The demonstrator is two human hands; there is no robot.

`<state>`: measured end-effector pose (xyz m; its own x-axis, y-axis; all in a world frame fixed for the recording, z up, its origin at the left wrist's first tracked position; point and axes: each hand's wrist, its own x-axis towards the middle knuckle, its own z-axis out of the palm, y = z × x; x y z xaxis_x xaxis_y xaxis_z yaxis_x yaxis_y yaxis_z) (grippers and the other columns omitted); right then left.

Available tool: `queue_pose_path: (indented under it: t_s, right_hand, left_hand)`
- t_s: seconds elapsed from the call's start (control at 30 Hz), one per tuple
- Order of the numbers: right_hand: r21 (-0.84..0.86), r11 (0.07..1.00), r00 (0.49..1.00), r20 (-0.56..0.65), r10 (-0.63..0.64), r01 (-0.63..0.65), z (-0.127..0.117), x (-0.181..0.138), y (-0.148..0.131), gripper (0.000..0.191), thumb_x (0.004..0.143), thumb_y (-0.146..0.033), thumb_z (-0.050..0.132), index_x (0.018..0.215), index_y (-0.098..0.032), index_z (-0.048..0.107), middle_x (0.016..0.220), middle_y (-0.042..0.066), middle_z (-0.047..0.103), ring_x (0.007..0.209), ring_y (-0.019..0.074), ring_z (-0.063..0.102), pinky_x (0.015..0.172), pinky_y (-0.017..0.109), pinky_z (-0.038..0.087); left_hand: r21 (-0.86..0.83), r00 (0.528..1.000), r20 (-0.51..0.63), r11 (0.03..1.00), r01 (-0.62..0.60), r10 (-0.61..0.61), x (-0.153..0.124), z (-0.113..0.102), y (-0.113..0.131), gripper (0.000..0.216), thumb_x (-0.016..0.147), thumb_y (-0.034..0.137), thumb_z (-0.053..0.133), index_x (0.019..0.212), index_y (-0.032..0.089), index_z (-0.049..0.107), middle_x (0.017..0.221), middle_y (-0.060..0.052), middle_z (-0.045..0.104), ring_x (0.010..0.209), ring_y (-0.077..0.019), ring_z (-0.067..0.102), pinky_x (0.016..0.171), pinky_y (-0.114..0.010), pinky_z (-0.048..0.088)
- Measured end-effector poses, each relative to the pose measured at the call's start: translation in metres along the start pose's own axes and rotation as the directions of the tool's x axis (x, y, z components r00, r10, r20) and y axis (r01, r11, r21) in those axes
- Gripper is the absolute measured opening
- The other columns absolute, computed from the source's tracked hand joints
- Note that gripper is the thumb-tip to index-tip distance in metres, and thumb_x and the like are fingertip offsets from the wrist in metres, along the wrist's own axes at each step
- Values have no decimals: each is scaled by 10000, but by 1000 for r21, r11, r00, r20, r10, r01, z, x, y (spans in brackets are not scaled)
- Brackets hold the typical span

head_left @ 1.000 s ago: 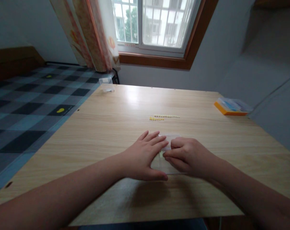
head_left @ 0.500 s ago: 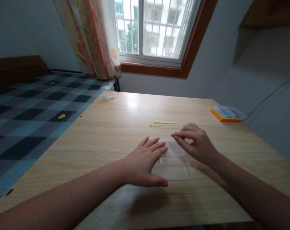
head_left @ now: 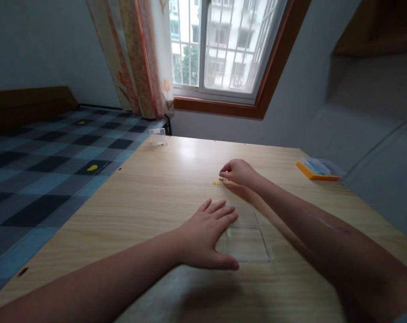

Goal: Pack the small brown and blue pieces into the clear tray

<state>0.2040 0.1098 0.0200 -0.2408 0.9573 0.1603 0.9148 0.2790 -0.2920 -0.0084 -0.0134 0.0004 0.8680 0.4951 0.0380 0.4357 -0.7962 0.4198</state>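
My left hand [head_left: 210, 235] lies with fingers spread over the left side of a clear plastic box [head_left: 248, 244], which is open flat on the table. A small pale green-yellow piece [head_left: 229, 232] shows inside the box near the hand. Farther off, my right hand [head_left: 238, 172] is at the rows of tiny pieces, thumb and fingertips pinched together. What the pinch holds, if anything, is too small to make out. Below those fingertips stands a short row of tiny yellow pieces [head_left: 220, 182]; the darker row behind it is mostly hidden by the hand.
The wooden table [head_left: 149, 188] carries another small clear box [head_left: 158, 137], open, at its far left corner. An orange case with a clear lid [head_left: 319, 169] lies at the right edge. A bed with a checked cover [head_left: 48, 179] adjoins the left side, and a window is beyond.
My right hand has moved from above the clear box, away and to the left, to the rows of tiny pieces. My left hand stays spread on the box. The view has tilted slightly.
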Motion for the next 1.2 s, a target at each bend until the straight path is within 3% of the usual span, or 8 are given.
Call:
queue_pose_path:
  t_s: [0.3, 0.47, 0.6, 0.73, 0.8, 0.9, 1.03, 1.2]
  right_hand:
    - [6, 998, 996, 61, 69, -69, 9, 0, -7, 174, 830, -273, 713, 895, -228, 868, 772, 52, 797, 701, 175, 668, 600, 263, 388]
    - [10, 1000, 1000, -18, 15, -15, -11, -5, -19, 175, 881, -260, 705, 943, -211, 861, 861, 67, 797, 766, 179, 668, 676, 276, 427]
    - [37, 993, 992, -70, -105, 108, -42, -42, -27, 120, 894, -267, 734, 909, -235, 849, 895, 46, 770, 818, 170, 659, 773, 290, 454]
    - [96, 928, 917, -222, -333, 360, -58, -105, -25, 90, 890, -212, 742, 848, -236, 819, 806, 36, 722, 834, 193, 630, 796, 331, 453]
    - [126, 897, 892, -228, -390, 425, -56, -134, -21, 108, 920, -202, 709, 898, -228, 812, 822, 44, 708, 850, 199, 613, 783, 331, 451]
    - [223, 864, 893, -95, -440, 450, -45, -160, -17, 124, 948, -197, 683, 925, -222, 803, 831, 44, 697, 847, 193, 589, 769, 323, 445]
    - [266, 864, 880, 99, -465, 427, -31, -169, -20, 152, 937, -164, 672, 848, -207, 787, 828, 42, 686, 838, 194, 559, 769, 334, 423]
    - [249, 866, 866, 153, -477, 433, -28, -168, -23, 168, 918, -139, 664, 835, -209, 792, 821, 35, 676, 820, 191, 540, 797, 354, 401]
  left_hand:
    - [-1, 1000, -26, 1000, -15, 15, 0, 3, -1, 993, 793, 762, 691, 1551, 161, 470, 1645, -172, 400, 1545, -437, 295, 1262, -665, 133]
    - [1, 999, -31, 1000, -14, 14, 0, 3, -2, 984, 802, 750, 681, 1553, 152, 465, 1637, -179, 411, 1541, -441, 300, 1258, -672, 139]
    - [2, 1000, -22, 1000, -14, 14, 0, 2, -1, 994, 792, 743, 693, 1550, 142, 467, 1634, -188, 412, 1538, -445, 305, 1252, -682, 149]
    - [4, 999, -28, 1000, -15, 15, 0, 3, -1, 978, 791, 734, 700, 1542, 150, 477, 1643, -180, 400, 1542, -443, 298, 1252, -681, 147]
    - [5, 999, -31, 1000, -18, 18, 0, 4, -2, 986, 793, 735, 698, 1553, 153, 462, 1642, -181, 401, 1544, -442, 294, 1254, -678, 144]
    - [5, 999, -28, 1000, -26, 26, 0, 5, -3, 988, 793, 743, 695, 1556, 162, 459, 1634, -182, 415, 1544, -441, 294, 1259, -667, 140]
    - [9, 1000, -8, 1000, -11, 11, 1, 4, -2, 988, 789, 749, 694, 1546, 153, 472, 1638, -188, 406, 1546, -441, 288, 1259, -666, 137]
    - [13, 1000, 9, 1000, 2, -2, 2, 2, -1, 1008, 785, 750, 698, 1555, 146, 458, 1643, -192, 393, 1550, -437, 281, 1258, -663, 143]
